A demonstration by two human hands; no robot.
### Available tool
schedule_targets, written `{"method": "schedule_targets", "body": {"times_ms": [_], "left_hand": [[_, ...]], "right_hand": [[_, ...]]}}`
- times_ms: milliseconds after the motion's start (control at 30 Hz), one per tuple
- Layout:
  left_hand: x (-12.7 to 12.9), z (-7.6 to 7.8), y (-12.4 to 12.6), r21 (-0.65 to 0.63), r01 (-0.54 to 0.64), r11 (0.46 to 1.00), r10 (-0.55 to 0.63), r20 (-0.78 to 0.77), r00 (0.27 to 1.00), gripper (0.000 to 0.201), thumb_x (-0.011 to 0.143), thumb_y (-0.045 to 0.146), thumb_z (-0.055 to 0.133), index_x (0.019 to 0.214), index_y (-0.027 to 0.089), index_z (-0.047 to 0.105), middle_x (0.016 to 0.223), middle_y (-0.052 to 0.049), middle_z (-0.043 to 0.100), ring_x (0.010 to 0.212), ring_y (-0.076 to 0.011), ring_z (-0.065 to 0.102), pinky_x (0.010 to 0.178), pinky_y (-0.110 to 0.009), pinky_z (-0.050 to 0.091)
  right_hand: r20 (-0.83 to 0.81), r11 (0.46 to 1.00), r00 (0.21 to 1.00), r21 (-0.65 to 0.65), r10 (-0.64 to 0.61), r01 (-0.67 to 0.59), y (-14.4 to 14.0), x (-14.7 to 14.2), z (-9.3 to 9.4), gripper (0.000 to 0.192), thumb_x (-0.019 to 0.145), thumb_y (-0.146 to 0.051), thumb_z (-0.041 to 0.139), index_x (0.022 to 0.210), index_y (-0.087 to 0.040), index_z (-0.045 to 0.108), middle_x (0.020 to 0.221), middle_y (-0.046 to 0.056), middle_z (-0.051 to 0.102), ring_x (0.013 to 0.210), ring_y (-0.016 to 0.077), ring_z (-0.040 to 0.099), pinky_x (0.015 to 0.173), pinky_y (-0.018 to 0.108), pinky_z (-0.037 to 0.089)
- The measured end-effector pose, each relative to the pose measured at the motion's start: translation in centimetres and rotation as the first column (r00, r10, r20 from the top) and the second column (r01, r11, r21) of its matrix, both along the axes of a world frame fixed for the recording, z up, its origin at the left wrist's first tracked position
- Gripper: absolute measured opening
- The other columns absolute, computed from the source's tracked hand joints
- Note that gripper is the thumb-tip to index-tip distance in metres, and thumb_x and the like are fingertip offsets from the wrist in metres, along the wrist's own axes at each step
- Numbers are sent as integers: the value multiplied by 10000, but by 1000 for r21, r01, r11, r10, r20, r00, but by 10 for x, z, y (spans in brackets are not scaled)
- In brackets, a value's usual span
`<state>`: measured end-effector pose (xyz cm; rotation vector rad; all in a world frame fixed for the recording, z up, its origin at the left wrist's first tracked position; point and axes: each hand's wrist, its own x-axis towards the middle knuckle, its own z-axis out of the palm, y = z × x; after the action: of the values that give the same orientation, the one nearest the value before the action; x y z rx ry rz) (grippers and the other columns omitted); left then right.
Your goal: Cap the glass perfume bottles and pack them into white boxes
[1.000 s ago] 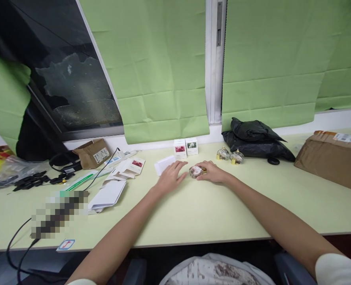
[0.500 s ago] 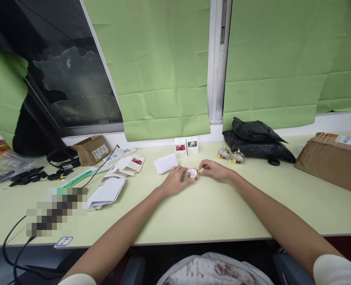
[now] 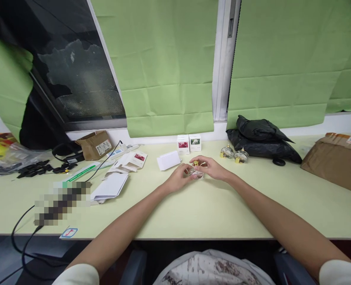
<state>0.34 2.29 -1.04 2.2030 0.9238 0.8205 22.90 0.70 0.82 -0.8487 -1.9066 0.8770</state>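
Note:
In the middle of the table a small round glass perfume bottle (image 3: 198, 174) stands with its gold top (image 3: 196, 163) up. My left hand (image 3: 178, 180) grips its left side, thumb in front and fingers curled behind. From the right my right hand (image 3: 213, 168) closes on it, with thumb low on the glass and fingers arched around the gold top. Parts of the bottle are hidden by my fingers. A folded white paper piece (image 3: 168, 160) lies just behind my left hand. Two similar bottles, one (image 3: 226, 151) beside another (image 3: 241, 155), stand to the right.
Small white boxes with flower pictures (image 3: 183, 145) stand at the back. Flattened cartons (image 3: 110, 186), a black cable (image 3: 22, 209) and an opened brown box (image 3: 94, 145) are on the left. Black plastic bags (image 3: 262, 138) and a large brown carton (image 3: 335, 162) lie right.
The bottle has gone from tilted, its gold neck pointing right, to upright. My right hand has shifted from the neck's side to over and around the bottle. The view has turned slightly.

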Motion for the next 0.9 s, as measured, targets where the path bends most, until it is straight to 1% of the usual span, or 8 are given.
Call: {"method": "schedule_targets", "body": {"times_ms": [100, 200, 400, 567, 633, 700, 800, 900], "left_hand": [[3, 3, -4, -40, -9, 999, 10, 11, 1000, 533, 890, 611, 689, 1220, 194, 667, 1108, -77, 715, 917, -221, 614, 823, -353, 500], [8, 1, -5, -47, -1, 999, 3, 35, 999, 518, 878, 611, 699, 1180, 192, 686, 1055, -58, 733, 883, -210, 625, 778, -325, 493], [11, -6, 1, 10, -13, 1000, 13, 8, 1000, 455, 896, 598, 669, 1083, 184, 692, 969, -44, 731, 823, -204, 613, 707, -306, 462], [12, -8, 4, 52, -37, 998, 39, -33, 999, 498, 874, 652, 667, 1039, 182, 673, 889, -28, 687, 777, -197, 578, 690, -310, 431], [12, -7, 3, 63, -49, 997, 52, -46, 998, 502, 870, 673, 662, 989, 185, 657, 847, -16, 658, 749, -188, 555, 673, -305, 404], [12, -7, 2, 63, -50, 997, 53, -48, 997, 496, 874, 678, 659, 962, 190, 643, 831, -8, 646, 735, -182, 543, 661, -300, 384], [11, -6, 1, 49, -53, 997, 55, -38, 998, 509, 864, 690, 668, 968, 193, 642, 836, -5, 647, 727, -177, 537, 648, -293, 368], [9, -5, 1, 48, -89, 995, 91, -40, 995, 538, 845, 722, 671, 942, 194, 642, 809, 2, 627, 712, -171, 523, 629, -290, 351]], "right_hand": [[-22, 996, 997, 50, -72, 73, 0, -4, -7, 352, 919, -523, 689, 1123, -236, 687, 1090, 48, 686, 1004, 217, 649, 950, 384, 532], [-2, 990, 993, 75, -116, 116, -1, -7, -9, 281, 943, -488, 663, 1059, -232, 660, 969, 23, 655, 914, 194, 633, 856, 343, 537], [83, 971, 980, 173, -182, 166, -5, -9, -4, 218, 963, -448, 630, 991, -236, 676, 975, 36, 639, 920, 206, 615, 846, 347, 514], [-8, 972, 984, 153, -178, 177, -2, -7, 7, 280, 962, -512, 619, 1017, -239, 656, 996, 40, 654, 944, 216, 623, 863, 351, 519], [-99, 947, 964, 186, -247, 262, 2, -1, 14, 298, 982, -527, 584, 1057, -245, 637, 1046, 51, 670, 975, 224, 626, 884, 355, 519], [-138, 888, 922, 249, -362, 386, 7, 8, 15, 293, 1002, -510, 555, 1121, -253, 629, 1125, 68, 678, 1019, 235, 625, 925, 370, 505], [-12, 840, 871, 256, -492, 478, 19, 25, 0, 328, 975, -461, 579, 1223, -248, 600, 1088, 80, 685, 972, 249, 628, 858, 385, 509], [233, 905, 878, 187, -418, 381, 32, 38, -28, 228, 920, -381, 611, 1096, -236, 625, 965, 41, 679, 909, 238, 622, 830, 380, 502]]}}
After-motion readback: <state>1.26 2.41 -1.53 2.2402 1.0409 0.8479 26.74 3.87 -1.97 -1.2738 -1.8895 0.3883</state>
